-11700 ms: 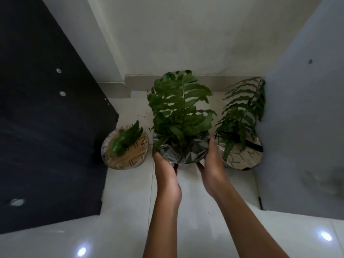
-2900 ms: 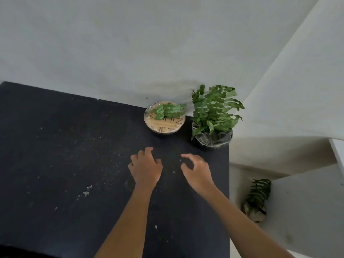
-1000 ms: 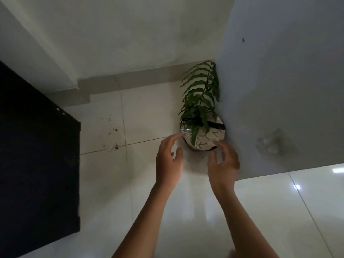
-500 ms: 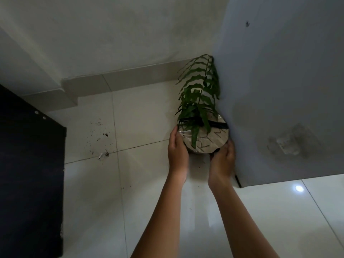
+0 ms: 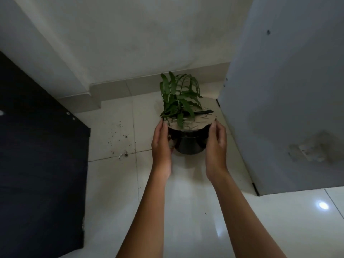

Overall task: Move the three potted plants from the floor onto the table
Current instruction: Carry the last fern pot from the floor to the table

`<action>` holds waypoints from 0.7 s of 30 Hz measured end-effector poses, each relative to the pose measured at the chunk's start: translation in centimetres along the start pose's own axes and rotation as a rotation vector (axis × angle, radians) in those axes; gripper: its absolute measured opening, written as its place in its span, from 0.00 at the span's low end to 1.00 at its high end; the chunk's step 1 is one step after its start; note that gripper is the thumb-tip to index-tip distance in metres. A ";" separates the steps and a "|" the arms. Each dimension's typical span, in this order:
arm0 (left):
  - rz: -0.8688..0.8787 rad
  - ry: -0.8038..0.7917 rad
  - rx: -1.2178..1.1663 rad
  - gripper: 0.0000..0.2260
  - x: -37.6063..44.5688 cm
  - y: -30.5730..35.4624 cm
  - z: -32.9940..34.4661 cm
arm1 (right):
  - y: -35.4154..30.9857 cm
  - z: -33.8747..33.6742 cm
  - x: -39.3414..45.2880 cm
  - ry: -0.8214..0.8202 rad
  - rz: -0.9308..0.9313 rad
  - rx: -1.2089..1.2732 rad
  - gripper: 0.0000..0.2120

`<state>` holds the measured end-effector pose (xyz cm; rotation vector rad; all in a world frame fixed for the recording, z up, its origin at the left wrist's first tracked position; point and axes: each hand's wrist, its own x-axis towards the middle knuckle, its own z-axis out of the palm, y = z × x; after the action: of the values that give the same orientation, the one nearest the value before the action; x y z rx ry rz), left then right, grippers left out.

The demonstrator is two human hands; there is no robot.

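A fern in a dark pot (image 5: 189, 144) with a round cardboard cover over its top hangs above the white floor, held between both hands. My left hand (image 5: 161, 144) presses against the pot's left side and my right hand (image 5: 216, 144) against its right side. The fronds (image 5: 178, 97) lean up and away from me. At the left edge stands the black table (image 5: 41, 164), seen from the side. The other two potted plants are out of view.
A grey wall panel (image 5: 290, 101) rises close on the right of the pot. A skirting ledge (image 5: 111, 90) runs along the back wall. Soil crumbs (image 5: 121, 146) lie scattered on the floor tiles (image 5: 186, 211) between table and pot.
Both hands closed on the pot's sides half a second ago; since then the pot has come up off the floor and away from the right wall, tilting so its dark side shows.
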<state>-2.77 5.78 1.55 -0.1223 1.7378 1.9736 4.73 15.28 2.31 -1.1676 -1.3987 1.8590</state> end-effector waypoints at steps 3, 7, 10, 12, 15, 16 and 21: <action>0.006 0.030 0.000 0.23 -0.1 0.5 -0.6 | 0.0 0.9 -0.1 -0.041 0.047 0.006 0.15; 0.019 0.108 0.026 0.25 -0.4 1.6 -1.2 | -1.1 2.7 -0.3 -0.067 0.154 -0.010 0.14; -0.034 0.201 0.018 0.24 -1.7 4.6 -1.4 | -4.6 3.9 -1.2 -0.083 0.215 -0.039 0.13; -0.086 0.242 0.008 0.23 -2.7 6.9 -1.3 | -7.2 4.5 -1.8 -0.104 0.242 -0.089 0.18; -0.152 0.267 0.041 0.22 -4.6 11.4 -0.4 | -12.0 5.1 -3.3 -0.117 0.280 -0.161 0.22; -0.168 0.271 0.061 0.22 -5.2 13.0 0.0 | -13.7 5.2 -3.9 -0.111 0.288 -0.181 0.21; -0.246 0.282 0.087 0.25 -9.1 22.3 2.4 | -24.4 5.2 -7.6 -0.133 0.324 -0.213 0.16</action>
<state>-3.68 3.94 25.71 -0.5810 1.8753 1.7643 1.90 14.44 28.23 -1.4728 -1.5880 2.0781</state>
